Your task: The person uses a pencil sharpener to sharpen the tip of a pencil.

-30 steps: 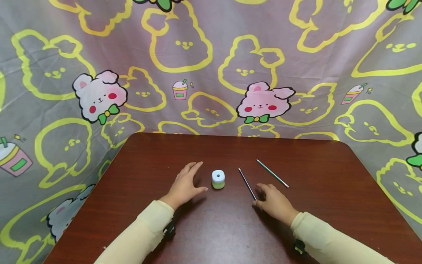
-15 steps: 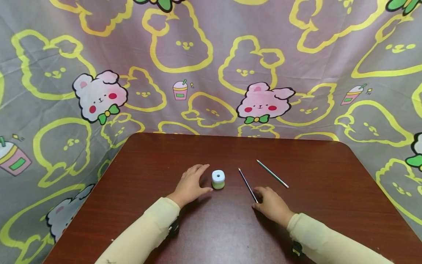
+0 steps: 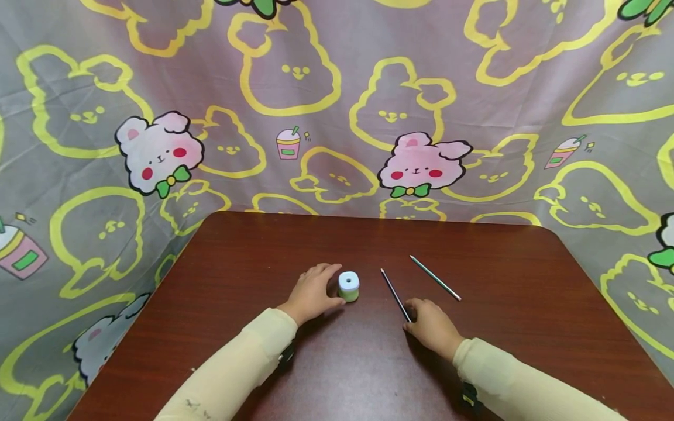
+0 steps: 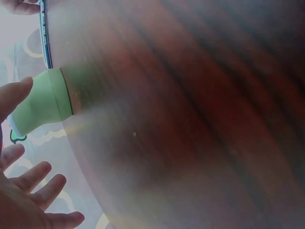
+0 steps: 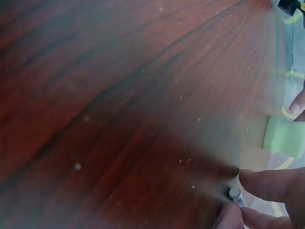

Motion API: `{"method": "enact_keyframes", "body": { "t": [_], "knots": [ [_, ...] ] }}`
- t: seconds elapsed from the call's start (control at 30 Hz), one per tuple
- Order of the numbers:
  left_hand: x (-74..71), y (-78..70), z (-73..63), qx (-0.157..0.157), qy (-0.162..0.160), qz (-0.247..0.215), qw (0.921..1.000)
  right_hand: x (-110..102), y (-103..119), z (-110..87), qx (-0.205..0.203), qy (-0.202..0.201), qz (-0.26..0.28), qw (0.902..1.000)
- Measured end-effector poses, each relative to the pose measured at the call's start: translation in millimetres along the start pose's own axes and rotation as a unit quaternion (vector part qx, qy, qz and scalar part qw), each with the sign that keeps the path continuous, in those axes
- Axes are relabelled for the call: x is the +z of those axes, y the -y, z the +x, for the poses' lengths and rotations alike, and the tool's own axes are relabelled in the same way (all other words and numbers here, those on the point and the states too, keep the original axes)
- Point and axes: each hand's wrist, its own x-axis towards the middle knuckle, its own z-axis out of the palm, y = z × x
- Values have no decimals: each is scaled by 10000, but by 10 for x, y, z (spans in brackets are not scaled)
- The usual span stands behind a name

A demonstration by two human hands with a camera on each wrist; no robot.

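Note:
A small pencil sharpener (image 3: 348,286), pale green with a white top and a round hole in it, stands upright mid-table. My left hand (image 3: 312,293) is just left of it, thumb and fingers spread around its near side. The left wrist view shows the thumb overlapping the sharpener's green body (image 4: 45,102); contact is unclear. A dark pencil (image 3: 394,292) lies on the table, its point facing away. At its near end, my right hand (image 3: 434,327) has thumb and curled fingers on either side of the shaft. The right wrist view shows the flat pencil end (image 5: 235,192) between them.
A green pencil (image 3: 434,276) with a white end lies farther right, slanting on the dark brown wooden table (image 3: 295,237). Behind and beside the table hangs a grey curtain (image 3: 326,76) with cartoon rabbits. Dark devices sit under both sleeves.
My left hand has moved right, up beside the sharpener. The right hand has shifted slightly left at the dark pencil's near end. The sharpener and pencils stay where they were.

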Motion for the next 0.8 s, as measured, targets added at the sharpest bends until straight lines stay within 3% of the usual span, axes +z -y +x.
{"method": "enact_keyframes", "body": {
  "t": [0.43,0.8],
  "knots": [
    [62,-40,80,-88,105,-299,9995,26,-10,42,182,2,230,9996],
    [120,-49,131,-18,-115,-462,9989,1,8,55,254,137,183,9994]
  ]
}}
